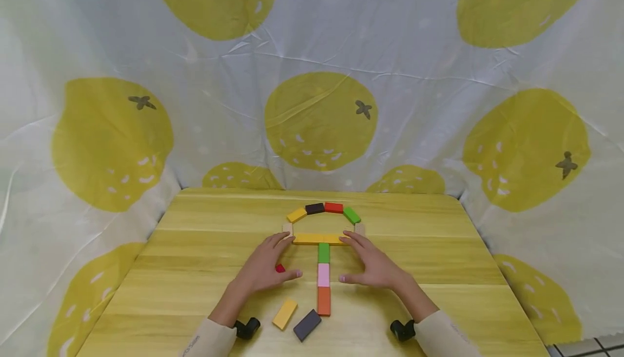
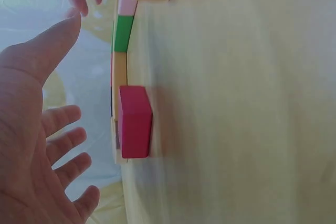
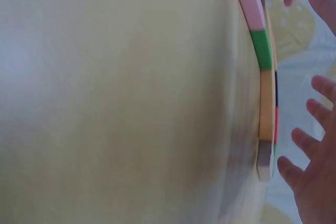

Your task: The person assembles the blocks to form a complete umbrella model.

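Flat wooden blocks lie in an umbrella-like outline on the table. Its arch has pale blocks [image 1: 359, 229] at both ends, then a yellow block [image 1: 296, 215], a black block [image 1: 314, 208], a red block [image 1: 333, 207] and a green block [image 1: 351, 215]. Yellow blocks [image 1: 309, 239] form the straight base; a green block [image 1: 324, 253], a pink block [image 1: 324, 274] and an orange block [image 1: 324, 300] run down from it. My left hand [image 1: 263, 265], fingers spread, is at the base's left end; my right hand [image 1: 375, 266] mirrors it at the right. Neither grips anything.
A loose red block [image 2: 135, 124] lies beside my left hand, partly hidden in the head view. Nearer to me are a loose yellow block [image 1: 285, 314] and a dark block [image 1: 307, 325]. A lemon-print cloth [image 1: 414, 124] hangs behind the wooden table [image 1: 209, 221].
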{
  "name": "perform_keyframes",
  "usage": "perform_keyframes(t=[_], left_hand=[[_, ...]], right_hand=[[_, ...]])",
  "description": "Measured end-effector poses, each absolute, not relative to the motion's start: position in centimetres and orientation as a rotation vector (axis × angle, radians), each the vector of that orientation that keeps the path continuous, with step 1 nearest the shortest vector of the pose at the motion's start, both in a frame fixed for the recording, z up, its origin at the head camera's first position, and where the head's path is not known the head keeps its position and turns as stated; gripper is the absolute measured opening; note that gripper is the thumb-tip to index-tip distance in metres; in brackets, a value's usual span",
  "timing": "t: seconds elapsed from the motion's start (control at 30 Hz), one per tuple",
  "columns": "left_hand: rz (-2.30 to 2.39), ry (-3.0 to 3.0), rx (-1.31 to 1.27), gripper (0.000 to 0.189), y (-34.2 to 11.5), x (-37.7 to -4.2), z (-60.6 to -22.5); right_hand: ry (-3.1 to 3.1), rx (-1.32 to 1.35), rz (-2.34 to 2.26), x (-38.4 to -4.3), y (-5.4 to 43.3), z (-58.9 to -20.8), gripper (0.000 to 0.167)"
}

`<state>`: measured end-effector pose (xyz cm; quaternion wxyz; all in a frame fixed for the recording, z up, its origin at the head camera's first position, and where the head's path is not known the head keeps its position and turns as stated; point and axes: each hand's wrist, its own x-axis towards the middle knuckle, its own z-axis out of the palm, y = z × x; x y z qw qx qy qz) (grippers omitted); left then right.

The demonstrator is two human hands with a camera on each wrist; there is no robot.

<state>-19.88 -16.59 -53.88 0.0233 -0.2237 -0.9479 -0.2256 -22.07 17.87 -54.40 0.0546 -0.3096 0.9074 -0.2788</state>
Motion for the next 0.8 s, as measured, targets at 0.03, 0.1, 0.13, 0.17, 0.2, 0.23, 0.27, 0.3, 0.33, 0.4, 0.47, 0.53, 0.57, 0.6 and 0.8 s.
perform_keyframes(t=[0.03, 0.1, 0.13, 0.17, 0.2, 0.23, 0.27, 0.3, 0.33, 0.4, 0.47, 0.53, 0.57, 0.6, 0.8], left_hand=[[-0.701, -2.934, -0.695, 0.093, -16.5, -19.5, -53.9], [-0.715, -2.928, -0.706, 0.093, -16.4, -18.9, -54.0], [-0.714, -2.932, -0.709, 0.093, -16.4, -18.7, -54.0], [-0.721, -2.935, -0.713, 0.093, -16.3, -18.4, -54.0], [-0.722, -2.939, -0.718, 0.093, -16.2, -18.1, -54.1], [-0.730, -2.944, -0.720, 0.093, -16.1, -17.8, -54.1], [-0.745, -2.946, -0.725, 0.092, -16.0, -17.6, -54.1], [-0.760, -2.954, -0.727, 0.092, -15.9, -17.3, -54.1], [-0.774, -2.961, -0.729, 0.092, -15.8, -17.0, -54.2], [-0.802, -2.974, -0.726, 0.091, -15.7, -16.5, -54.2], [-0.830, -2.987, -0.725, 0.091, -15.5, -16.0, -54.2], [-0.836, -2.997, -0.727, 0.090, -15.5, -15.5, -54.3], [-0.840, -2.997, -0.733, 0.089, -15.5, -15.3, -54.4], [-0.836, -2.996, -0.745, 0.088, -15.4, -15.1, -54.6], [-0.837, -2.963, -0.816, 0.083, -15.4, -14.0, -55.4]], right_hand=[[2.738, -0.955, -0.847, -21.7, 17.6, -54.4, 0.101], [2.709, -0.980, -0.846, -21.0, 17.0, -54.5, 0.102], [2.694, -0.984, -0.850, -20.7, 16.7, -54.5, 0.103], [2.683, -0.985, -0.855, -20.4, 16.4, -54.5, 0.104], [2.680, -0.990, -0.850, -20.2, 16.2, -54.6, 0.104], [2.679, -0.997, -0.842, -20.0, 15.9, -54.7, 0.105], [2.684, -1.006, -0.838, -19.9, 15.7, -54.8, 0.105], [2.688, -1.021, -0.831, -19.7, 15.4, -55.0, 0.105], [2.690, -1.030, -0.827, -19.6, 15.2, -55.0, 0.105], [2.703, -1.058, -0.802, -19.4, 14.9, -55.3, 0.105], [2.711, -1.073, -0.784, -19.2, 14.7, -55.5, 0.104], [2.711, -1.076, -0.772, -19.0, 14.6, -55.6, 0.103], [2.713, -1.077, -0.768, -18.9, 14.6, -55.7, 0.103], [2.715, -1.077, -0.764, -18.9, 14.6, -55.7, 0.102], [2.733, -1.081, -0.705, -18.7, 14.5, -56.1, 0.103]])
